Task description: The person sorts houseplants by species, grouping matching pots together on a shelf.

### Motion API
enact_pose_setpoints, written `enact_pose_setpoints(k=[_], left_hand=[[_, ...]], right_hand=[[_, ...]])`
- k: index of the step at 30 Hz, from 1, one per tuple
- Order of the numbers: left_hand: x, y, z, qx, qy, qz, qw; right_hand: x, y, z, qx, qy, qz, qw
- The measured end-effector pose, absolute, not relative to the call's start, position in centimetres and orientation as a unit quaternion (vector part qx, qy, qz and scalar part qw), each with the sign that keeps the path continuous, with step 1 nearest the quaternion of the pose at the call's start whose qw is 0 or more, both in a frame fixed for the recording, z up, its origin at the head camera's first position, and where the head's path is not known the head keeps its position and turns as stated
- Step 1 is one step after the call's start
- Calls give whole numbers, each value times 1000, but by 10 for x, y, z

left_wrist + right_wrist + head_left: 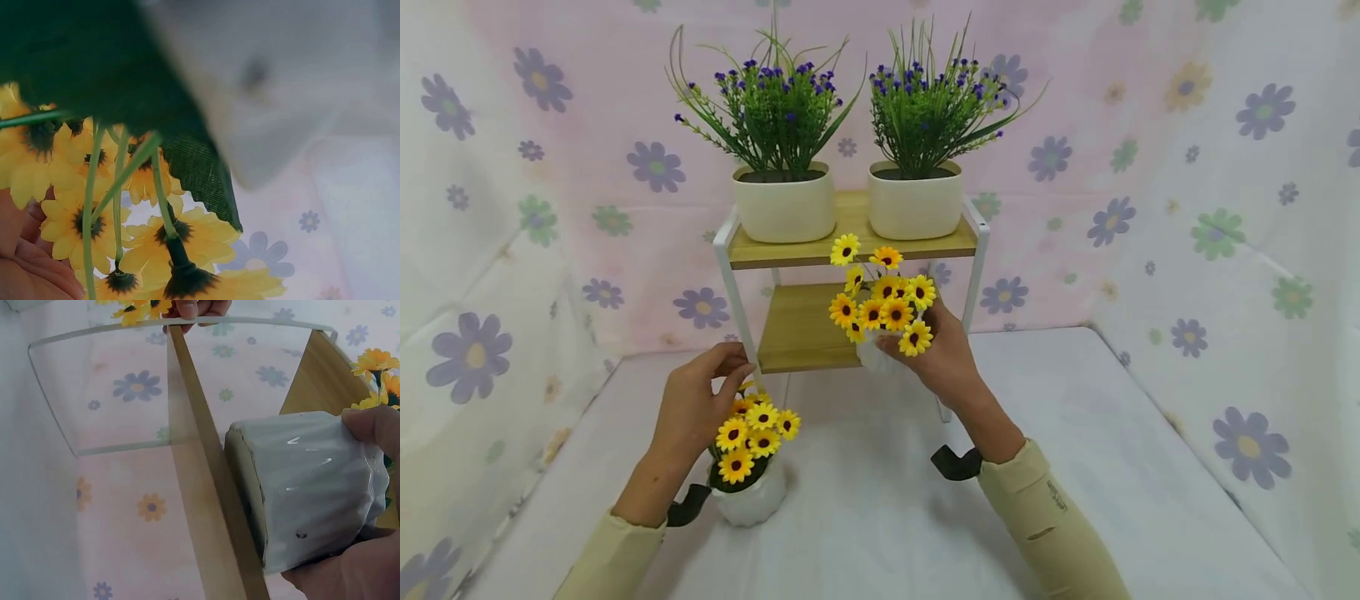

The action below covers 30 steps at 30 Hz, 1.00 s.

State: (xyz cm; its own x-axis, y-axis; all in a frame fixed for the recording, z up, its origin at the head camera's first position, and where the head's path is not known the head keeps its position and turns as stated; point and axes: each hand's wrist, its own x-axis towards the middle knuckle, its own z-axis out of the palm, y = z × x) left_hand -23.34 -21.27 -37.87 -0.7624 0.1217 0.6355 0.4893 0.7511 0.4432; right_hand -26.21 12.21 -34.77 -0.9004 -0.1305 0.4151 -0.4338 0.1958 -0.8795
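Observation:
My right hand [946, 354] grips a ribbed white pot [312, 487] of yellow daisy-like flowers [883, 304]. In the right wrist view the pot's base is at the front edge of the lower wooden board [209, 450]; whether they touch I cannot tell. At the left side of the shelf stand [850, 254], the thumb and fingers of my left hand [688, 404] pinch the white front leg [737, 308] near that board. Under this hand a second white pot [748, 496] of yellow flowers [758, 433] stands on the table. Its blooms and leaves fill much of the left wrist view.
On the top board stand two cream planters, one on the left [785, 208] and one on the right [916, 204], with grassy purple-flowered plants. A white cloth covers the table [1075, 467]. Flower-patterned fabric [1045, 208] hangs behind and at both sides.

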Motion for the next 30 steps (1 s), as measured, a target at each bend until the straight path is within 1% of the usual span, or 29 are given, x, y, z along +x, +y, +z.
enact_pose_setpoints(k=[5,16,24,30], left_hand=[[-232,-214,-381,-169,-889,-305,298],[-235,-214,-381,-170,-889,-302,300],[-234,-214,-379,-168,-890,-305,296],[-235,-214,-380,-168,-890,-304,295]], right_hand=[[-276,120,-350,166,-761,615,125],[-298,114,-340,142,-745,634,153],[-300,112,-337,138,-756,618,167],[-299,114,-337,166,-754,610,178]])
